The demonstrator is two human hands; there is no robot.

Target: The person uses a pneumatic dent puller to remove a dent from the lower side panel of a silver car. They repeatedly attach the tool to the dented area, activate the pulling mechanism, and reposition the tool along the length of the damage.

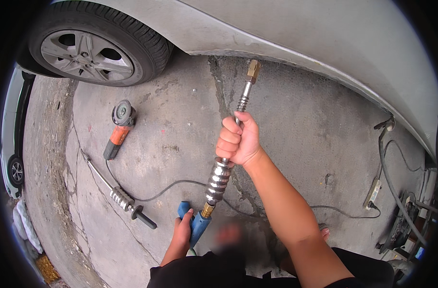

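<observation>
A blue-handled slide hammer dent puller (219,180) points up and away from me, its ribbed chrome weight low on the shaft. My right hand (239,140) is wrapped round the shaft above the weight, below a spring-like coil. Lower down, my left hand (183,231) closes on the blue pistol-shaped handle (199,228), just behind a brass fitting. The hexagonal brass end (253,71) is close to the lower edge of a silver car's sill (281,45); whether it touches, I cannot tell.
An orange angle grinder (118,132) and a second slide hammer (121,198) with a black grip lie on the concrete at left. A car wheel (87,55) stands at far left. A dark cable (178,182) crosses the floor; a power strip (372,193) lies right.
</observation>
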